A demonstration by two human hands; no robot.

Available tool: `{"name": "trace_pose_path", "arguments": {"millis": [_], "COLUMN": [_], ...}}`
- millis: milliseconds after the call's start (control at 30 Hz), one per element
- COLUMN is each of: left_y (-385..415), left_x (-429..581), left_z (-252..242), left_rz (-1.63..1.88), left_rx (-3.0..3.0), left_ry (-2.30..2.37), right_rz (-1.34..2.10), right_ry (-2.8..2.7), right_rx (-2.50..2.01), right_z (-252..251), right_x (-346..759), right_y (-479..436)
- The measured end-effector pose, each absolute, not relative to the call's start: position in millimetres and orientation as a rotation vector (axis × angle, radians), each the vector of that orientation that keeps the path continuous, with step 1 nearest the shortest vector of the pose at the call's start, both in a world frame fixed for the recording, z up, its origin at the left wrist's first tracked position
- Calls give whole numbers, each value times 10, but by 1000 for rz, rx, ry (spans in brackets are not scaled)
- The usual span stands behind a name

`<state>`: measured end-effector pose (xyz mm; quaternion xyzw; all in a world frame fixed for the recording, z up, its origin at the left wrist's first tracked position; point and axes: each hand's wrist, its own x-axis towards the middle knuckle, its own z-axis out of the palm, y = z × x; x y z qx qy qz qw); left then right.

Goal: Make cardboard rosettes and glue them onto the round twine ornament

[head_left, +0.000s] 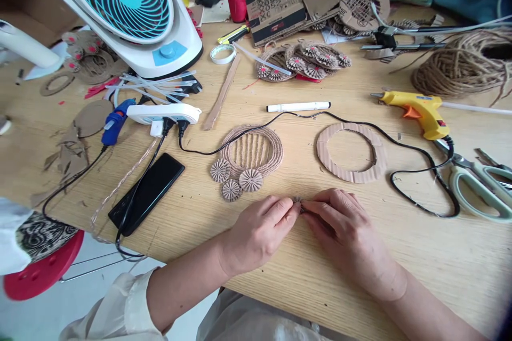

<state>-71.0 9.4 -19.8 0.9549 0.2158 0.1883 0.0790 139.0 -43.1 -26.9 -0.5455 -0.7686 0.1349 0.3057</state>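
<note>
My left hand (262,229) and my right hand (348,234) meet low over the table's front part. Both pinch a small pleated cardboard rosette (297,200), and the fingers cover most of it. Just beyond my left hand lie three finished rosettes: one on the left (220,170), one in front (231,190) and a larger one (250,180). They are beside a twine-wrapped ring (276,144) with twine strands strung across its opening. A bare corrugated cardboard ring (326,162) rests flat beyond my right hand.
A yellow glue gun (416,109) and scissors (476,192) lie at the right, near a twine ball (460,64). Its black cord (352,121) crosses the table to a power strip (164,113). Left are a phone (148,192), blue glue gun (116,122) and fan (128,10).
</note>
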Motion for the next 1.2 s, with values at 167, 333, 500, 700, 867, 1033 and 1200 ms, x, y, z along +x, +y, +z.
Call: {"name": "trace_pose_path", "arguments": {"millis": [167, 333, 500, 700, 867, 1033, 1200], "left_y": [64, 28, 22, 73, 116, 184, 238], "left_x": [-731, -718, -688, -652, -473, -306, -280], "left_z": [-185, -162, -148, -143, -78, -42, -23], "left_rz": [473, 402, 407, 753, 753, 647, 668], "left_rx": [2927, 2928, 2875, 2466, 1990, 1813, 2028], "left_ry": [647, 709, 751, 870, 1015, 964, 885], "right_rz": [347, 350, 445, 642, 956, 824, 853], "right_ry": [-2047, -2063, -1970, -1745, -1565, -1522, -1496], "right_rx": [-1441, -1450, -1458, -1416, -1283, -1315, -1310], "right_z": [-264, -255, -215, -155, -126, -145, -134], "right_x": [1389, 1379, 1437, 1484, 1422, 1453, 1487], "right_y": [-423, -435, -465, -444, -446, -443, -430]}}
